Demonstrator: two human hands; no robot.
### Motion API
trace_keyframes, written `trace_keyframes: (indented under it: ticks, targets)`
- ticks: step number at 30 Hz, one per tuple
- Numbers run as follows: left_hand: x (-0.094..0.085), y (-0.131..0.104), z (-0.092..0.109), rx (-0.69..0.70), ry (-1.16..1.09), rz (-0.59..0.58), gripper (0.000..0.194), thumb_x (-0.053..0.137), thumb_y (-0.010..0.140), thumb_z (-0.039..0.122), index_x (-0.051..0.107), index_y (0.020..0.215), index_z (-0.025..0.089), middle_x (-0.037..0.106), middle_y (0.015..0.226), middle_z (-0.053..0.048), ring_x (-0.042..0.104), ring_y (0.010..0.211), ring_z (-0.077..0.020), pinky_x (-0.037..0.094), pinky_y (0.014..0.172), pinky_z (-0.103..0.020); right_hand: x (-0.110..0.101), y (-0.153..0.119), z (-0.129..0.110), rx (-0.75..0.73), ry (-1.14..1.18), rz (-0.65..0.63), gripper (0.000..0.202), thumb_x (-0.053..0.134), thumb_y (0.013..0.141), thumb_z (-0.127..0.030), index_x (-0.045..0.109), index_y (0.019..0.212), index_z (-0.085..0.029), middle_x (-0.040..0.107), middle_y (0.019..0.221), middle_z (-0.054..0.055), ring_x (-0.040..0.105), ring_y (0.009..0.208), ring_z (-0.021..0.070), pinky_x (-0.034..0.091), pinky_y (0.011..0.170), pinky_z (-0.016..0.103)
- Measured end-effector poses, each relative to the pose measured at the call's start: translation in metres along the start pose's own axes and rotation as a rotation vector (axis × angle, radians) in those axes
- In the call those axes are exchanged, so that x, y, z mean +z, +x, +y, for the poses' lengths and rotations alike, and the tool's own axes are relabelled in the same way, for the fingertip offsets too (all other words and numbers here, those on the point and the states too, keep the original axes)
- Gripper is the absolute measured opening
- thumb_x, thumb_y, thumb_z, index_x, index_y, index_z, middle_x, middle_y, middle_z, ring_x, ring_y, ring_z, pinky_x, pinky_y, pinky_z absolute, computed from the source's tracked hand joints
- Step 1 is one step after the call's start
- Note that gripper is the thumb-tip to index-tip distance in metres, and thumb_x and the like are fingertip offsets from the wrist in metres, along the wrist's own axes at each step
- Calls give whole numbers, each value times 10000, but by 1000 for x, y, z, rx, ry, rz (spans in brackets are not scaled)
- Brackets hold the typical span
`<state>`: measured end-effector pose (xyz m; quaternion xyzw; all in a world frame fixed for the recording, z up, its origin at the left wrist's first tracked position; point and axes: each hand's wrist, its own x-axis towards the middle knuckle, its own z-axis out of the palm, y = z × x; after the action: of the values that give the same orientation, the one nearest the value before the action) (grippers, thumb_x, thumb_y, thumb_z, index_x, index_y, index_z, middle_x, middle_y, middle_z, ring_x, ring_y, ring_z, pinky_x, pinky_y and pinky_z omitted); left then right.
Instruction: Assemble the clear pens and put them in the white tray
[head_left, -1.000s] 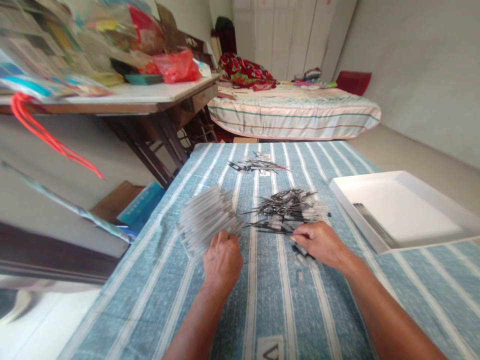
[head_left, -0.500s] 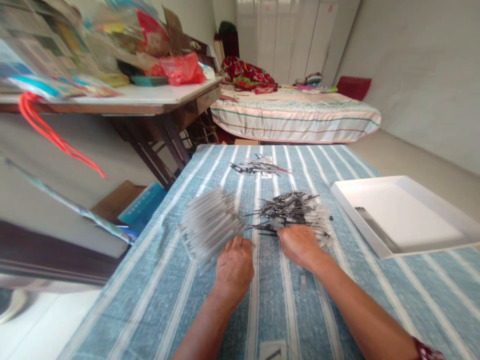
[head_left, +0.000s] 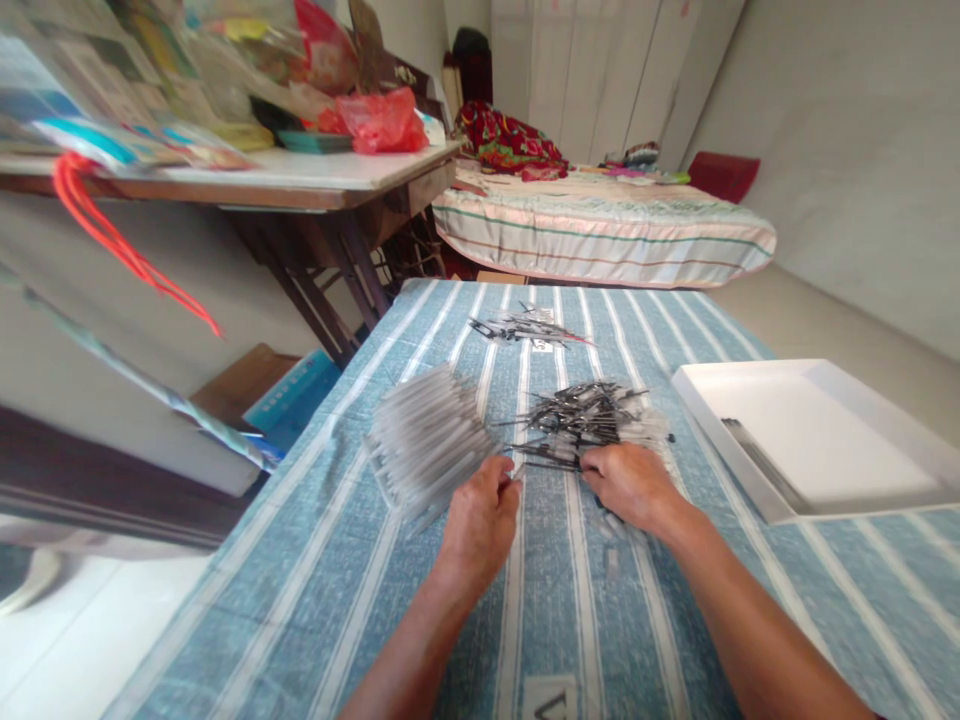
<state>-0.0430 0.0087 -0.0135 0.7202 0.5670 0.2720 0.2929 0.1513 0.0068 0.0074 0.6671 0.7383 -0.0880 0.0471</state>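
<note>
My left hand (head_left: 482, 512) is closed in a pinch at the right edge of a stack of pale translucent tubes (head_left: 427, 435). A small clear tube end (head_left: 518, 471) sticks out past its fingertips. My right hand (head_left: 628, 484) rests low on a loose pile of thin black sticks with clear parts (head_left: 592, 410), its fingers pressed together; what lies in them is hidden. A short clear piece (head_left: 611, 562) lies on the cloth below it. Farther back is a smaller heap of thin dark sticks (head_left: 529, 328), one of them red-tipped.
A white shallow box (head_left: 847, 430) at the right holds several dark sticks along its left side. Blue striped cloth (head_left: 337, 560) covers the table. At the left stands a cluttered desk (head_left: 300, 185) with a red bag and hanging red cord. A bed (head_left: 600, 220) is behind.
The view has shifted slightly. My left hand has turned, and a clear tube end now shows at its fingertips. My right hand has moved a little to the right along the black pile's near edge.
</note>
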Motion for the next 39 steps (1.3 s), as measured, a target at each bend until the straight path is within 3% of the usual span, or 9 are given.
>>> trace_keyframes:
  ticks: [7,14,21,28,34,39]
  targets:
    - [1,3,-1,-82,-178,-22,181,507,735,286,637,782,170,608,621,19,541,570,-137,408,555,-238,6,8,-22,-44,-133,9,260,417,843,-227,671,830,-171,701,798,121,661,791,251,442,629,280]
    - [-2,4,2,-114,-269,19,153,549,699,258,645,761,156,638,664,-3,570,626,-155,421,604,-250,2,15,-35,-119,-161,14,218,456,763,-94,663,829,-112,695,804,172,663,795,252,459,627,274]
    - [-5,5,4,-104,-246,27,130,550,696,224,647,758,162,631,655,0,570,634,-156,420,627,-256,6,26,-50,-236,-173,-2,231,453,765,-41,675,730,-95,704,786,154,665,733,205,433,564,228]
    - [-10,6,2,-106,-311,54,133,564,689,235,639,763,154,620,645,-4,559,622,-156,419,611,-253,-2,17,-42,-214,-188,88,201,443,754,-96,626,834,-119,695,742,139,666,712,255,426,556,278]
    - [-13,5,1,-90,-394,115,148,599,673,257,631,772,153,611,650,-1,549,616,-146,419,582,-236,-16,4,-35,-147,-140,224,211,371,837,-194,553,944,-190,686,691,69,661,673,234,384,546,262]
    - [-12,5,1,-67,-414,109,143,598,676,261,628,764,153,601,645,3,535,595,-134,411,561,-226,-19,0,-31,-153,-229,263,202,367,845,-174,541,946,-171,678,658,77,656,626,235,342,514,257]
